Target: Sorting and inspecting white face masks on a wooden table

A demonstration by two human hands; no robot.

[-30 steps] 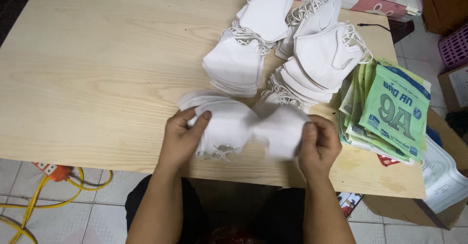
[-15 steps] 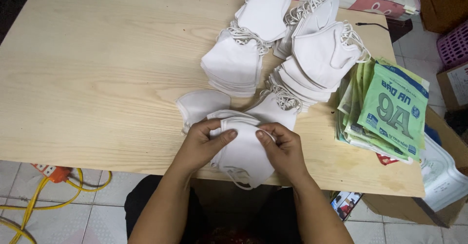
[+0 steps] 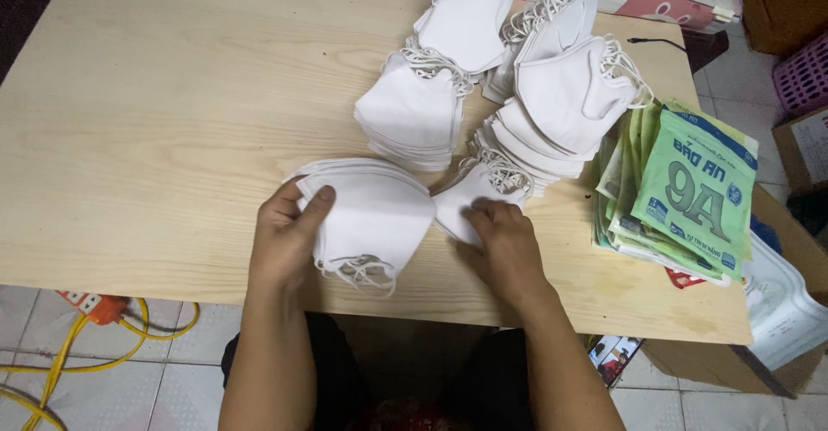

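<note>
Head view: we look down on our two hands at the near edge of a pale wooden surface (image 3: 155, 121).
Left hand: our left hand (image 3: 289, 233) grasps a small stack of white face masks (image 3: 371, 215), fingers curled over its left edge and thumb on top.
Right hand: our right hand (image 3: 504, 246) lies flat on a single folded mask (image 3: 466, 203), fingers pressing it down; we cannot tell whether it pinches it.
Where the masks are: the held stack sits between our hands, touching the surface; the single mask lies just beside it, under the right fingertips.
Handling: we judge the masks light, soft and easily creased; they slide on one another, so a stack wants a pinch across its folded edge, not a pull on the thin ear loops (image 3: 362, 269), which tangle.
Count, mask piles: beyond our hands we make out roughly three or four loose piles (image 3: 552, 95), overlapping; single masks are too many to count.
Count, packets: one fanned stack of green printed packets (image 3: 699, 194) lies to the right of the right hand, the number unclear.
Count, hands: two, both ours.
</note>
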